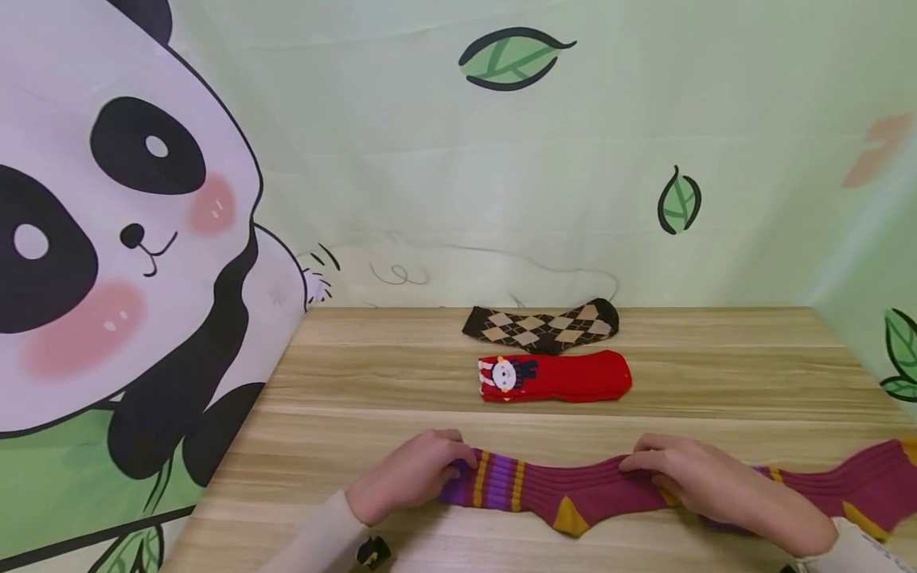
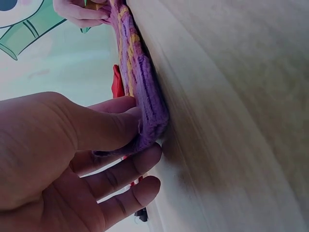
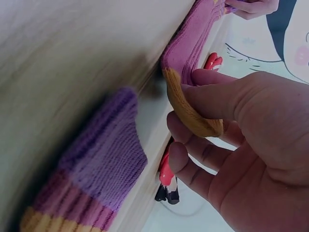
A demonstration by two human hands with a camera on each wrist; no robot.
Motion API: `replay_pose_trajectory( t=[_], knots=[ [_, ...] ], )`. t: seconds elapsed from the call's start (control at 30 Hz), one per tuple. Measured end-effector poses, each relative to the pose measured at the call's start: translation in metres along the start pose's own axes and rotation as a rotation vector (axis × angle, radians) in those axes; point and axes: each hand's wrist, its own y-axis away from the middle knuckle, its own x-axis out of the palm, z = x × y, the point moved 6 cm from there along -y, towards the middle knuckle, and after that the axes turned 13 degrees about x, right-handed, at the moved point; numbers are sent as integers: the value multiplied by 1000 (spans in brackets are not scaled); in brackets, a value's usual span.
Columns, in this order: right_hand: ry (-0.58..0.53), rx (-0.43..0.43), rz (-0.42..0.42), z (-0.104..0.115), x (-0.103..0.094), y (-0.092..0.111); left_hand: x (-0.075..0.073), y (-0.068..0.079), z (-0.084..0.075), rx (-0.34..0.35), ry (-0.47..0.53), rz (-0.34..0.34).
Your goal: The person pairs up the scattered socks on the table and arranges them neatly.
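A maroon sock (image 1: 559, 485) with a mustard heel and purple-and-yellow striped cuff lies stretched sideways near the table's front. My left hand (image 1: 415, 473) pinches its purple cuff (image 2: 149, 96) between thumb and fingers. At the other end, my right hand (image 1: 698, 477) grips the mustard toe (image 3: 186, 106), thumb on top. A matching maroon sock (image 1: 852, 485) lies to the right, partly hidden behind my right hand and forearm; its purple cuff (image 3: 106, 145) shows in the right wrist view.
Farther back on the wooden table (image 1: 358, 382) lies a red sock (image 1: 580, 376) with a white animal face. Behind it, a dark argyle sock (image 1: 544, 328) lies close to the table's back edge. A green cloth (image 1: 401, 159) with a panda print hangs behind and beside the table.
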Motion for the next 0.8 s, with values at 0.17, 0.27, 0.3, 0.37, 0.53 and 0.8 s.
replay_pose_trajectory(
  t=[0.17,0.27,0.3,0.37,0.53,0.8],
  knots=[
    [27,-14,-32,-2,2,-2,-2,2,-1,-20,-21,-15],
    [45,-14,-53,-3,3,-2,-3,3,-1,-24,-48,-39],
    [48,-16,-61,-3,3,-2,-3,3,-1,-20,-59,-50],
    [54,-16,-78,-3,3,-1,-3,3,-1,-7,-77,-72],
    [56,7,-101,-5,2,0,-3,2,-2,21,-137,-110],
    [86,-11,-188,-5,0,0,-4,1,-4,3,-271,-128]
  ],
)
